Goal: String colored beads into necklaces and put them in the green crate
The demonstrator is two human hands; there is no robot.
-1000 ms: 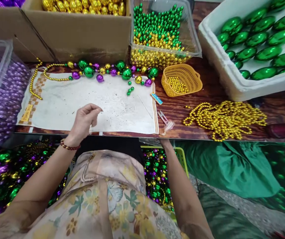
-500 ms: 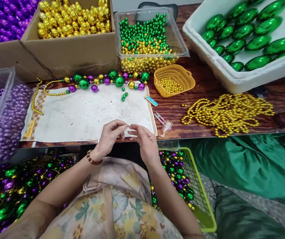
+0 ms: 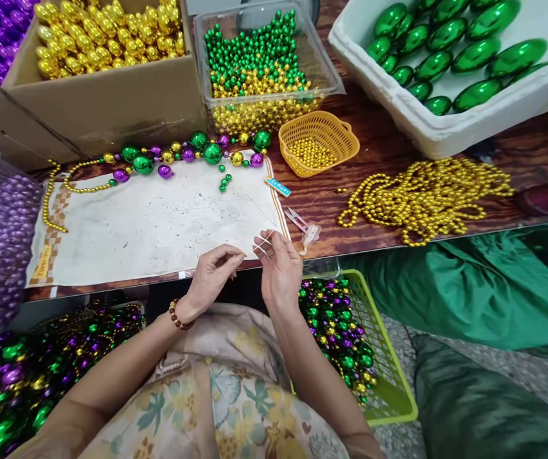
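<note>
Both hands up close together over the near edge of the brown wood-grain surface, fingertips facing, small gap between. Thin white thread-like strand sits across the fingers of the right hand: to the right of the fingertips of the left hand and slightly above them in view. Long axis slants, lower left to upper right, lower end on the side toward the left hand. Right hand clearly nearer, it's touching; left hand just beside, apart from the visible stretch. Right fingers partly spread and curled, palm side turned up; can't tell if the thumb clamps the strand. Left thumb and fingertips pressed together in a pinch; whatever is between them is too small to make out. Beyond the hands, flat white cloth towel with brown checked band; on it a straight, pale, needle-thin piece slants the other way, down to the right, near end close to the right fingertips. Small pink-handled metal snips just past the towel's right edge, nearer the right hand. Cluster of small shiny green round beads farther up the towel, well apart from both hands.
</note>
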